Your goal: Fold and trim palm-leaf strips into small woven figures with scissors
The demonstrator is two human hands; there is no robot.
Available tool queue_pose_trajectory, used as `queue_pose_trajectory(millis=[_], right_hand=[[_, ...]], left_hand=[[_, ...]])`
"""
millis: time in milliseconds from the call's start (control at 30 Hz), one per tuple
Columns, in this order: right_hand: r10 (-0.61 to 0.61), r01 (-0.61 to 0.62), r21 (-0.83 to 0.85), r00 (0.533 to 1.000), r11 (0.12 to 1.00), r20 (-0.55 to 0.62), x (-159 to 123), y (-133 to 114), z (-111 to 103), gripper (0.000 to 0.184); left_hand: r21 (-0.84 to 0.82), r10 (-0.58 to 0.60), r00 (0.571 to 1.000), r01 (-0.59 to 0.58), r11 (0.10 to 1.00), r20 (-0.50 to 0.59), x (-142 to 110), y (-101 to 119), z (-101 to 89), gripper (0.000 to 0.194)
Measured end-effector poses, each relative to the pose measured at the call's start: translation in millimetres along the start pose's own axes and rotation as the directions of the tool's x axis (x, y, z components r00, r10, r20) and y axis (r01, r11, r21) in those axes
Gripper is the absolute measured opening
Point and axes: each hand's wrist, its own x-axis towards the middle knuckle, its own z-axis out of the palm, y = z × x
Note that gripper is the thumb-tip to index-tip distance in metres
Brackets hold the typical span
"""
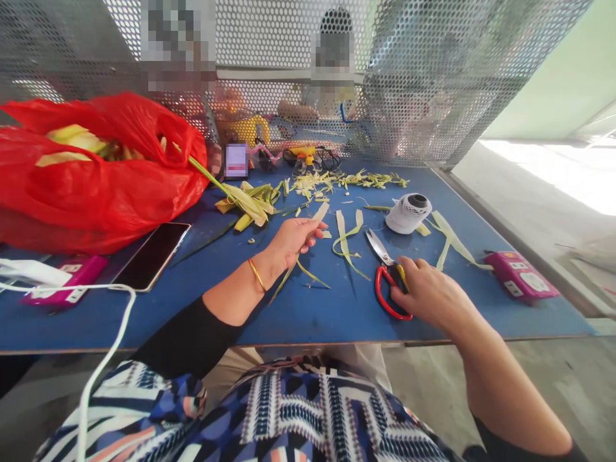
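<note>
My left hand [299,237] is closed on a pale green leaf strip [321,211], pinched between thumb and fingers; its wide end points up past the fingertips and thin green tails hang below. My right hand [426,289] is closed around the handles of a pair of scissors [380,248] with red and yellow grips, their blades pointing up and left, slightly apart. Between the hands lie a few cut leaf strips [343,236] on the blue table [317,314]. A white spool of thread [409,213] stands just beyond the scissors.
A red plastic bag [158,186] of leaves fills the left, with a phone [154,256] and a magenta box [79,273] before it. Leaf scraps [312,185] lie along the back below a perforated metal screen [409,83]. Another magenta box [522,276] sits right. A white cable [126,321] crosses the left edge.
</note>
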Motion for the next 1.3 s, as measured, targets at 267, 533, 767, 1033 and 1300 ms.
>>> queue_pose_trajectory(millis=[267, 533, 767, 1033, 1300], right_hand=[[0.183, -0.172, 0.387, 0.983, 0.906, 0.009, 17.8, 34.8, 12.8, 0.058], [-0.019, 0.110, 0.950, 0.994, 0.293, -0.110, 2.7, 33.3, 17.2, 0.070], [-0.140, 0.168, 0.924, 0.982, 0.344, -0.126, 15.5, 4.8, -2.0, 0.074], [-0.147, 0.148, 0.942, 0.983, 0.300, -0.108, 18.5, -10.0, -6.0, 0.074], [-0.118, 0.131, 0.952, 0.988, 0.278, -0.102, 20.2, -10.8, -3.8, 0.078]], left_hand=[[-0.005, 0.014, 0.999, -0.014, 1.000, 0.032, -3.6, 0.8, -0.3, 0.026], [-0.002, 0.015, 0.994, -0.015, 1.000, 0.106, -8.5, 2.2, 2.4, 0.026], [-0.002, 0.023, 0.982, -0.023, 1.000, 0.188, -7.7, 0.5, 3.2, 0.024], [0.036, -0.004, 0.972, -0.004, 0.999, 0.234, -12.0, -1.2, 4.7, 0.021], [0.065, -0.021, 0.975, 0.006, 0.998, 0.223, -10.7, -0.9, 5.0, 0.018]])
